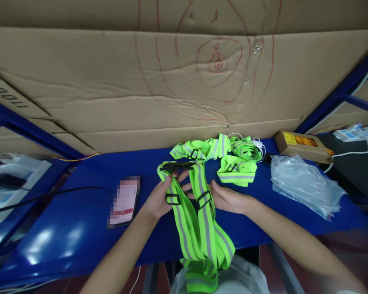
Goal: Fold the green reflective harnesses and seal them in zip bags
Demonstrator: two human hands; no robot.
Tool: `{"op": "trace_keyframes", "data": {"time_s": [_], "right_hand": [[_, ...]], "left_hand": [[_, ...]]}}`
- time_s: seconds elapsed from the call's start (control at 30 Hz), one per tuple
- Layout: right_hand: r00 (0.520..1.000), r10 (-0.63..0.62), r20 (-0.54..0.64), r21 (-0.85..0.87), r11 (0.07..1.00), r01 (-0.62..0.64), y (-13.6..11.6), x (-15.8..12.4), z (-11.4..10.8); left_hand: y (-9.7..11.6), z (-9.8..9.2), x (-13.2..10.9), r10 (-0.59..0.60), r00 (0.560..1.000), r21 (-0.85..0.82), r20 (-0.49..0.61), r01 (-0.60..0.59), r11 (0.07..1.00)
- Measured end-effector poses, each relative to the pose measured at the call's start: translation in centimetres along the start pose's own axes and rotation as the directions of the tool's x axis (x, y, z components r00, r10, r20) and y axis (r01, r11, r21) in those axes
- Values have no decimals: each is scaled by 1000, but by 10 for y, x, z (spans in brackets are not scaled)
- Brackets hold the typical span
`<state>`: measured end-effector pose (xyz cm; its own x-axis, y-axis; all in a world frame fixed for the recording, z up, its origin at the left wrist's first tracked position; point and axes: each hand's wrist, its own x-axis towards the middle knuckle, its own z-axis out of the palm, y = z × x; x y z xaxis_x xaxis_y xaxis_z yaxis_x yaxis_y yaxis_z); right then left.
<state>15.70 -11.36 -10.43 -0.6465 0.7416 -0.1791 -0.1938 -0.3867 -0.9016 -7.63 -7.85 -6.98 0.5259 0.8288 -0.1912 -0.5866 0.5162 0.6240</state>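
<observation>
A neon-green reflective strap harness (184,228) with grey stripes hangs between my hands and drapes over the table's front edge towards my lap. At its top is a black buckle (176,166); two black sliders sit lower on the straps. My left hand (163,195) is closed around the left strap just below the buckle. On the other side my right hand (227,198) is closed on the right strap, its fingertips partly hidden behind the webbing. Beyond my hands lie more green straps: a loose heap (202,149), a rolled bundle (247,149) and a folded bundle (237,169).
A phone (124,202) with a blurred screen lies left on the blue table (64,220). At the right are clear plastic bags (303,183) and a small cardboard box (300,145). A cardboard wall (110,81) with red drawn rings stands behind. A black cable (49,196) reaches in from the left.
</observation>
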Motion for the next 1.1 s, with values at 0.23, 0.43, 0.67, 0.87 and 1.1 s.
{"op": "trace_keyframes", "data": {"time_s": [0.23,0.43,0.67,0.87,1.1], "right_hand": [[918,-379,-114,-123,923,365,-6,-1,5],[851,-468,-239,-420,840,344,-14,-6,-2],[825,-515,-233,-783,603,155,-9,-4,1],[726,-647,-232,-908,412,76,-13,-8,-5],[773,-624,-114,-963,260,69,-9,-7,-14]], "left_hand": [[-4,-7,7,-31,996,155,81,18,988],[-26,-4,13,-152,979,464,134,73,883],[-19,-10,15,-46,996,624,79,-14,782],[-8,-1,7,117,951,854,287,-309,418],[-26,19,19,224,835,864,502,-492,-102]]}}
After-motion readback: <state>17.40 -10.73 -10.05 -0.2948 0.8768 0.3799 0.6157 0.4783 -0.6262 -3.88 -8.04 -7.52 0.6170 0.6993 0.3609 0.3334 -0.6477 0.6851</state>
